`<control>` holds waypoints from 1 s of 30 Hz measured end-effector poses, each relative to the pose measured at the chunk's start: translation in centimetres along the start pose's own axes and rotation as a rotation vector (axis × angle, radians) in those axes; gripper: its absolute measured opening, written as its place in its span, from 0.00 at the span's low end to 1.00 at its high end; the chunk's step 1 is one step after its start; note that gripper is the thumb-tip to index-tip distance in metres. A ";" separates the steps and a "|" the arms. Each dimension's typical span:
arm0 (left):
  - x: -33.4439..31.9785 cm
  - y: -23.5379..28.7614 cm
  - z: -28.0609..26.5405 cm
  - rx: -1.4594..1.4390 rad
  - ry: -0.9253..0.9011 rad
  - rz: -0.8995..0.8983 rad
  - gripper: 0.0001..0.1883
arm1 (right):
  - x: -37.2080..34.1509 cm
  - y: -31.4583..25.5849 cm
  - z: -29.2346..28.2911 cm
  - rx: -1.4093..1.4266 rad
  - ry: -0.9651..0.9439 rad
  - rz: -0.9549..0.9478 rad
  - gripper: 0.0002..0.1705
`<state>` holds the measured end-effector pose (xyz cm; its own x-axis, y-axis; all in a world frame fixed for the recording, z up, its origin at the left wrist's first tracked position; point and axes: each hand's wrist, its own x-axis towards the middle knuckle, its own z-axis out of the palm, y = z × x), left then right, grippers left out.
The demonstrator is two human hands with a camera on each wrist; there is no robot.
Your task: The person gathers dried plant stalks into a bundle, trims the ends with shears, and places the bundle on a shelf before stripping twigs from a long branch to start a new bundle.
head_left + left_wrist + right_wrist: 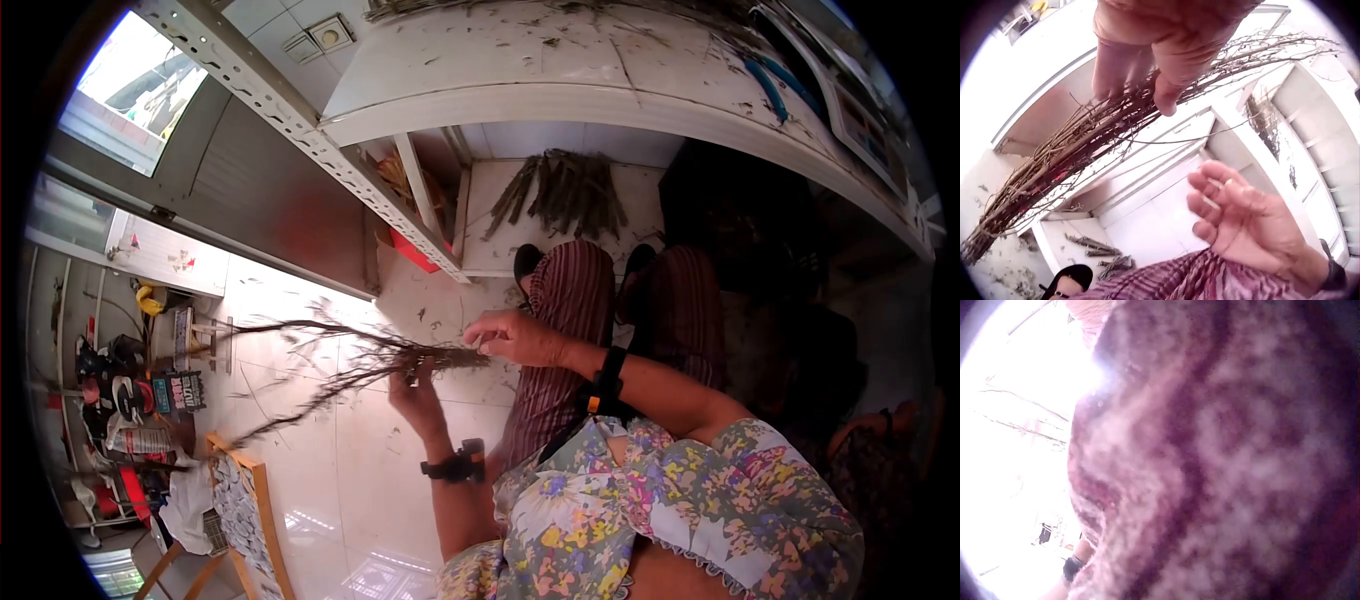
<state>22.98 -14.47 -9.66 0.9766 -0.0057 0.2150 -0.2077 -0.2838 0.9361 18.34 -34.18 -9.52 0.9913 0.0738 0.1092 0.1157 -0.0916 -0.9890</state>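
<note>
A bundle of thin dry twigs [345, 375] spreads to the left in the head view, its branched ends fanned out and blurred. My left hand [418, 400] grips the bundle, and in the left wrist view its fingers and thumb close around the brown stems [1066, 153]. Near the butt ends of the twigs in the head view is my right hand [520, 338]. Seen from the left wrist, that right hand [1250, 228] stands apart from the stems with its palm showing, fingers loosely bent around nothing. Striped trouser cloth [1210, 450] fills most of the right wrist view, hiding the hand's work.
Cut stick bundles [575, 195] lie on the floor under a white shelf [480, 85] littered with bits. Blue-handled pliers [768, 90] lie on that shelf. A perforated metal post [330, 150] slants at left. A wood-framed board [250, 515] and a cluttered rack [130, 400] stand further left.
</note>
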 end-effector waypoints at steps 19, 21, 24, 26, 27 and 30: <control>-0.8 -4.5 -2.1 0.124 0.038 -0.047 0.10 | -0.3 -0.1 -0.1 -0.100 -0.052 0.033 0.14; 0.1 -2.1 -2.7 0.145 0.044 -0.030 0.08 | -0.1 0.0 0.1 -0.067 -0.030 0.027 0.14; 1.0 5.2 -3.6 0.169 0.089 0.005 0.06 | 0.0 -0.1 0.0 -0.070 -0.034 0.010 0.14; 0.9 8.4 -3.9 0.202 0.171 0.047 0.07 | 0.0 0.1 0.0 -0.095 -0.030 -0.023 0.14; 0.7 8.8 -4.0 0.217 0.167 0.059 0.08 | 0.0 0.2 0.1 -0.105 -0.030 -0.040 0.14; 0.2 3.9 -3.4 0.261 0.127 0.062 0.10 | 0.1 0.1 0.1 -0.104 -0.041 -0.034 0.14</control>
<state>22.22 -12.27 -5.02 0.9443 0.0844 0.3180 -0.2294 -0.5242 0.8201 18.43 -34.08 -9.61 0.9836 0.1187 0.1359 0.1570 -0.1912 -0.9689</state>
